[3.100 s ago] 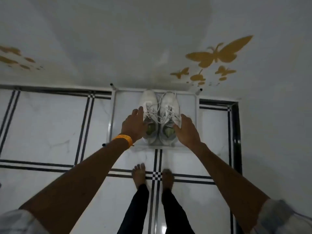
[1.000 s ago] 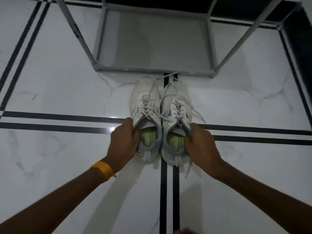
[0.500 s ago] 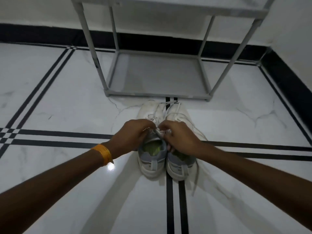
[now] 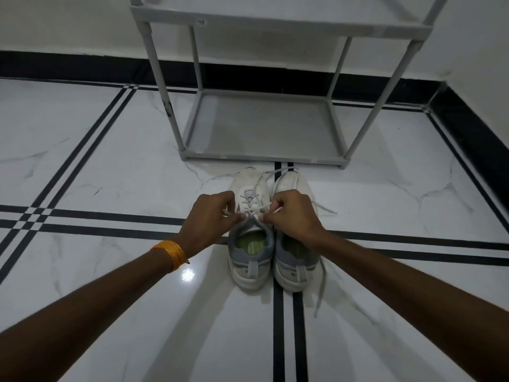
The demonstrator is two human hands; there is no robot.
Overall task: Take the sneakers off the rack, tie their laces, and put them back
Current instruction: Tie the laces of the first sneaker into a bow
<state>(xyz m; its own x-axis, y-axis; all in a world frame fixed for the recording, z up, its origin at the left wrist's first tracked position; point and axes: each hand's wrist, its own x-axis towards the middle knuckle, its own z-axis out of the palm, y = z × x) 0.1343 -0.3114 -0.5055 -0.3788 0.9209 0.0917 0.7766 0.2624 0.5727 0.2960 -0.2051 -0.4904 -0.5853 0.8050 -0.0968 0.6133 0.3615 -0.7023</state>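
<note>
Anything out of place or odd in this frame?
Only the right sneaker: its loose lace trails across the floor past the heel. Both hands pinch the left sneaker laces. The rack looks undamaged.

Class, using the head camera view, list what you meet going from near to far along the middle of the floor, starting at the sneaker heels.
Grey heels of the sneakers → left hand and right hand pinching the laces → white toes → rack bottom shelf → black skirting → wall.
</note>
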